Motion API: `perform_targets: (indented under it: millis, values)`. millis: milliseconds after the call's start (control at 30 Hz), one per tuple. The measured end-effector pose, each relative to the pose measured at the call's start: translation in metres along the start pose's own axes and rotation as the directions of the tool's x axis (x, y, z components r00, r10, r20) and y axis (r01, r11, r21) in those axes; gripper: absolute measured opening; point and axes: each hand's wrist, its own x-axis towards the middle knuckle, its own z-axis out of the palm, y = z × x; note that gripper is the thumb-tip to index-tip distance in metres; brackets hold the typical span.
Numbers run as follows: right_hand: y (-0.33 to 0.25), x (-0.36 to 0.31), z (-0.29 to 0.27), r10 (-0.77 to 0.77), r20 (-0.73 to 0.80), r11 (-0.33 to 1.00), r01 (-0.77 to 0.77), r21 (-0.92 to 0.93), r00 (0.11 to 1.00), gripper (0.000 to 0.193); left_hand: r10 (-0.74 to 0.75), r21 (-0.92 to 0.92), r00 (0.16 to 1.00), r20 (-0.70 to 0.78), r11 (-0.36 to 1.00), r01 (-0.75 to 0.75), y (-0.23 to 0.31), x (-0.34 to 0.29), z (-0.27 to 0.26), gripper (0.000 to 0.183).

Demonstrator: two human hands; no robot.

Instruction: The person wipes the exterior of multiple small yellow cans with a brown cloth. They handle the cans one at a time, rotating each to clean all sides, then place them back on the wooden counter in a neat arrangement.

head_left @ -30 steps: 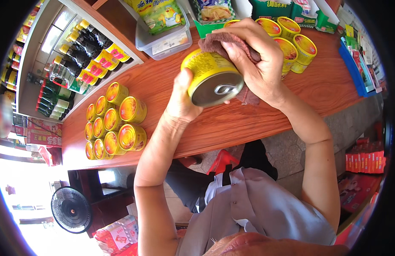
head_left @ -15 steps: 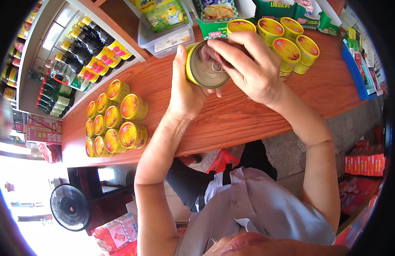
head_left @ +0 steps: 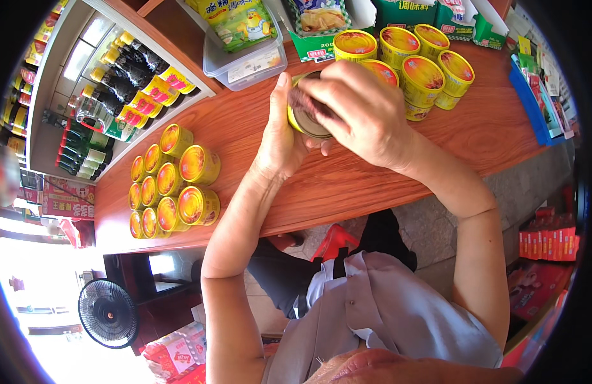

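My left hand [head_left: 278, 142] grips a yellow tin can [head_left: 310, 127] from its left side and below, above the wooden counter [head_left: 347, 179]. The can's bare metal end with a pull ring faces up, partly covered by my other hand. In my right hand [head_left: 376, 118] is a bunched brownish-red cloth [head_left: 302, 100], pressed onto that metal end. Yellow tins with orange-red lids [head_left: 200, 165] stand in rows on the left part of the counter. More such tins [head_left: 422, 80], some stacked two high, are behind my right hand.
A clear plastic bin [head_left: 254, 72] with a yellow-green packet stands at the back, beside green cartons [head_left: 315, 46]. Shelves of dark sauce bottles [head_left: 123, 89] rise on the left. A blue tray [head_left: 532, 105] sits at the right edge. A black fan [head_left: 108, 313] is lower left.
My right hand has shifted left and slightly down with the cloth over the can's end. The can has tilted, and less of its metal end shows.
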Motion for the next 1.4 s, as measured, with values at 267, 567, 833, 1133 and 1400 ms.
perform_targets:
  millis: [267, 567, 833, 1133, 1400]
  values:
    - [-0.008, -0.013, 0.010, 0.100, 0.251, 0.995, -0.090, -0.053, 0.963, 0.014, 0.283, 0.233, 0.918, -0.279, 0.947, -0.221, 0.016, 0.015, -0.050, 0.052]
    - [-0.036, -0.033, 0.020, -0.352, 0.347, 0.919, 0.252, 0.303, 0.869, 0.015, 0.782, 0.999, 0.623, -0.010, 0.034, -0.026, -0.019, 0.050, -0.060, 0.094]
    - [-0.033, -0.034, 0.026, -0.407, 0.240, 0.893, 0.328, 0.309, 0.882, 0.023, 0.484, 0.869, 0.871, -0.079, 0.461, -0.178, -0.027, 0.050, -0.052, 0.100]
    - [-0.012, -0.026, 0.025, -0.305, 0.220, 0.933, 0.244, 0.264, 0.927, 0.021, 0.814, 0.725, 0.577, -0.069, -0.357, 0.589, 0.042, -0.034, -0.061, 0.095]
    - [-0.009, -0.023, 0.024, -0.262, 0.223, 0.949, 0.209, 0.235, 0.939, 0.039, 0.687, 0.378, 0.556, -0.468, -0.413, 0.828, 0.041, -0.096, -0.105, 0.103]
